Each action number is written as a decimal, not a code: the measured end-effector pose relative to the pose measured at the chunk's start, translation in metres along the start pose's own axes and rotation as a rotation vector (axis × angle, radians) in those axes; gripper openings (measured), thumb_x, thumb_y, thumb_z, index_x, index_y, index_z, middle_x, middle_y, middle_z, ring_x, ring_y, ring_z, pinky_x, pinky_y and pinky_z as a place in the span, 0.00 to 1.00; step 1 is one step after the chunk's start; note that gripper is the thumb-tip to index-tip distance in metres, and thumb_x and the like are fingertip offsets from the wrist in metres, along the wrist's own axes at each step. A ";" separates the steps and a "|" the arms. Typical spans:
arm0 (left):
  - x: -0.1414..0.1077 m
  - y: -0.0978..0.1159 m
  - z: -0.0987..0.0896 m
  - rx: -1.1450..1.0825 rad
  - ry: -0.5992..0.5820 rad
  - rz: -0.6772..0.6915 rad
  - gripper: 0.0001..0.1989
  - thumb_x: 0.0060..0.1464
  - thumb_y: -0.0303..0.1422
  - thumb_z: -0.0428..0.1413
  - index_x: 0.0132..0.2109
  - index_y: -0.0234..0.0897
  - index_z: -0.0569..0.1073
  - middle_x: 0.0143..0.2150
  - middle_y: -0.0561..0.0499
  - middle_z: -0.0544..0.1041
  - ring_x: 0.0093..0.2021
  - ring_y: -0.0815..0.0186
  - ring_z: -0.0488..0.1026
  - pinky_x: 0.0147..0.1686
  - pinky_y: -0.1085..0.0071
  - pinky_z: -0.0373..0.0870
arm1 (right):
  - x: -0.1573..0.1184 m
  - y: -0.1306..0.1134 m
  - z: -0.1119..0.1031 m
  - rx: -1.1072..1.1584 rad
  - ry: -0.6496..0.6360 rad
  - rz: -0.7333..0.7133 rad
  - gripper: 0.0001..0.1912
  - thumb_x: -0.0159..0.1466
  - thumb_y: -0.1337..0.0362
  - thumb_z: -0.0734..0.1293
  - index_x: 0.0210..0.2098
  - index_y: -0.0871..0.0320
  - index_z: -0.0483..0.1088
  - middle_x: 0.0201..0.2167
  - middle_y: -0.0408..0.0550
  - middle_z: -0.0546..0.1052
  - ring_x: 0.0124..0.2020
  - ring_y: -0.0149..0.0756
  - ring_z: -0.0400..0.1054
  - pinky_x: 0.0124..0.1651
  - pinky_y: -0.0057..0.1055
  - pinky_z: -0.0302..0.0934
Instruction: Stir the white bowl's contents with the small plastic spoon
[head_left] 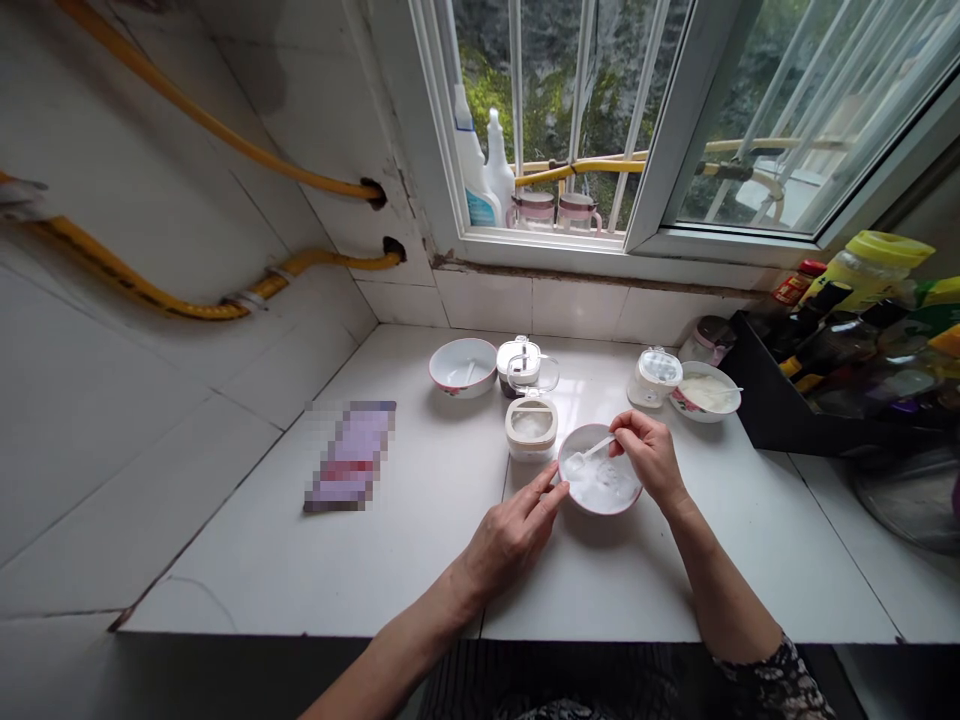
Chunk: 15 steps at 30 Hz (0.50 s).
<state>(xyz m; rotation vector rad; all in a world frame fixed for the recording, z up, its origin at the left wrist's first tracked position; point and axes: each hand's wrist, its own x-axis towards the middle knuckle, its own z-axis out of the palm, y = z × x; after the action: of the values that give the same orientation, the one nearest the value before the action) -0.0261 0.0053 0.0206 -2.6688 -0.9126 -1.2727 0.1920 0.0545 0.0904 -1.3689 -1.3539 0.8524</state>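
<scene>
A white bowl with a pink rim [600, 505] stands on the counter and holds white, powdery or grainy stuff. My left hand [514, 530] is at its left edge, fingers closed against the rim. Pinched in my right hand [649, 460] is a small white spoon [598, 447], its tip down in the white stuff. Just behind my left hand sits an open seasoning jar [531, 428] with white contents. A second seasoning jar [519, 360], with dark contents and a raised clear lid, is behind that one.
An empty-looking bowl [463, 368] with a spoon stands back left. To the right are a white-lidded jar [655, 377], a bowl of pale stuff [707, 393] and a black bottle box [780, 420]. A blurred purple item [351, 455] lies at left; the counter's front edge is near me.
</scene>
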 end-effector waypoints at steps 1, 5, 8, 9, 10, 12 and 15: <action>0.000 0.000 0.000 0.001 -0.001 0.002 0.23 0.65 0.21 0.48 0.65 0.30 0.64 0.60 0.32 0.72 0.58 0.56 0.75 0.49 0.67 0.80 | 0.001 0.000 -0.001 0.025 0.011 0.015 0.05 0.51 0.62 0.63 0.23 0.55 0.69 0.14 0.39 0.71 0.18 0.34 0.66 0.28 0.31 0.62; 0.000 0.000 0.000 0.001 -0.007 -0.001 0.22 0.65 0.21 0.48 0.65 0.30 0.64 0.60 0.31 0.72 0.58 0.56 0.75 0.49 0.67 0.80 | 0.004 0.000 -0.004 0.112 0.020 0.066 0.05 0.49 0.62 0.64 0.22 0.56 0.70 0.13 0.40 0.71 0.18 0.32 0.65 0.28 0.30 0.62; 0.000 0.000 0.001 -0.002 -0.003 -0.002 0.23 0.65 0.21 0.48 0.66 0.31 0.63 0.61 0.33 0.72 0.58 0.56 0.74 0.49 0.68 0.80 | 0.005 0.000 -0.005 0.169 0.019 0.088 0.04 0.48 0.63 0.64 0.21 0.56 0.70 0.13 0.40 0.71 0.18 0.32 0.64 0.28 0.30 0.62; 0.000 0.000 0.001 -0.002 0.000 -0.002 0.23 0.65 0.21 0.48 0.66 0.31 0.63 0.62 0.33 0.71 0.59 0.56 0.74 0.50 0.68 0.80 | 0.006 0.000 -0.005 0.187 0.026 0.093 0.04 0.48 0.63 0.64 0.21 0.56 0.70 0.13 0.40 0.72 0.18 0.32 0.64 0.28 0.30 0.62; 0.000 0.000 0.000 -0.003 0.002 -0.001 0.23 0.65 0.21 0.48 0.66 0.31 0.63 0.62 0.33 0.71 0.59 0.56 0.74 0.50 0.68 0.80 | 0.006 0.001 -0.005 0.205 0.033 0.099 0.04 0.48 0.63 0.64 0.21 0.56 0.70 0.13 0.40 0.72 0.18 0.32 0.64 0.28 0.31 0.62; 0.001 0.000 0.000 -0.004 0.005 0.000 0.23 0.65 0.21 0.48 0.65 0.31 0.63 0.62 0.33 0.71 0.59 0.56 0.74 0.50 0.67 0.79 | 0.008 0.000 -0.003 0.235 0.046 0.104 0.04 0.49 0.62 0.65 0.22 0.56 0.70 0.13 0.40 0.72 0.18 0.32 0.65 0.29 0.31 0.63; 0.001 0.001 0.000 0.000 0.002 -0.001 0.23 0.65 0.20 0.47 0.65 0.31 0.64 0.62 0.33 0.71 0.58 0.56 0.75 0.50 0.68 0.80 | 0.010 -0.003 0.004 0.250 0.065 0.059 0.05 0.52 0.60 0.66 0.25 0.56 0.70 0.15 0.41 0.74 0.20 0.34 0.67 0.32 0.33 0.65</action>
<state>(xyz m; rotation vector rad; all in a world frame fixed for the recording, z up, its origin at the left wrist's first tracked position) -0.0249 0.0054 0.0217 -2.6672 -0.9133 -1.2759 0.1886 0.0643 0.0938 -1.2360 -1.1205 0.9732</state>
